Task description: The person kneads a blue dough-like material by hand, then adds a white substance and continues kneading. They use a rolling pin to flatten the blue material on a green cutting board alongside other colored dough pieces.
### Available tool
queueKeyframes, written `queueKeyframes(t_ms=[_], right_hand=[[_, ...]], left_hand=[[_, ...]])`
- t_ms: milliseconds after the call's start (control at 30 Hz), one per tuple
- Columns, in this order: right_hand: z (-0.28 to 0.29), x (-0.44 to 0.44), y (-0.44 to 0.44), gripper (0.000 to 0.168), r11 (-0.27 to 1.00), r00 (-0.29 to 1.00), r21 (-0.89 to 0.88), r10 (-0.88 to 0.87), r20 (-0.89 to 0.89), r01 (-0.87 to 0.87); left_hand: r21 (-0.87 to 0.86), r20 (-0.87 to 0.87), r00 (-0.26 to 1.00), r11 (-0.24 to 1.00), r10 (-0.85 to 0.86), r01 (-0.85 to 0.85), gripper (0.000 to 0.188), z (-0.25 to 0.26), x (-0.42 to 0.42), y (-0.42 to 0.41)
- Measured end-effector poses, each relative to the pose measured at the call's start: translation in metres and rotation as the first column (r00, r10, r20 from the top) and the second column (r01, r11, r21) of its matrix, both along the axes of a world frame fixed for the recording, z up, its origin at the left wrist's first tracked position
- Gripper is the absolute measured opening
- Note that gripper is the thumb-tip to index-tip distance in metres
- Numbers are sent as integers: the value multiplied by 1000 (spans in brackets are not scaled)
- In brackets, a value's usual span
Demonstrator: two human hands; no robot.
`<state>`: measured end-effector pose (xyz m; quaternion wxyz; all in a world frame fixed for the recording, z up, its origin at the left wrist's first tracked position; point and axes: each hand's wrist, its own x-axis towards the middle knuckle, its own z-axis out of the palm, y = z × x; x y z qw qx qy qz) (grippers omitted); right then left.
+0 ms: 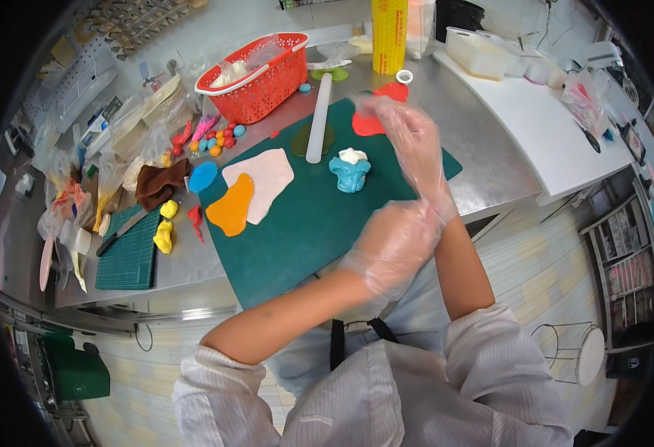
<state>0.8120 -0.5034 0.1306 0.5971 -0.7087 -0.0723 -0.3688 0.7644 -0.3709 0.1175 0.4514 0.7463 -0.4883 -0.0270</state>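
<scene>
My left hand [396, 246], in a clear plastic glove, grips the glove cuff [438, 204] at my right wrist. My right hand [410, 125] wears a clear glove too and is raised over the green mat [299, 240]; its fingertips are blurred, and no held thing can be made out. Behind it lies a flat red dough sheet [365, 124], partly hidden. Just left of my right hand sits a lump of blue dough [350, 174] topped with white dough [353, 155]. A white rolling pin [319, 120] rests across an olive dough sheet [301, 144]. Orange [232, 207] and pale pink [265, 181] sheets overlap at the left.
A red basket [260, 84] holding plastic bags stands behind the mat. Left are small coloured balls [221, 138], yellow dough lumps [163, 237], brown dough [162, 183] and a knife [121, 233] on a cutting mat [131, 268]. A yellow roll [389, 39] stands at the back.
</scene>
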Motion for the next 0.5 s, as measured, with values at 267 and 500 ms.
queueKeyframes(t_ms=[267, 500], right_hand=[[0, 22, 15, 36, 965, 997, -254, 57, -56, -70], [-28, 1, 11, 47, 402, 952, -872, -234, 198, 280]], left_hand=[[135, 263, 948, 980, -178, 147, 30, -7, 12, 5], [232, 174, 976, 969, -132, 90, 35, 11, 50, 67]])
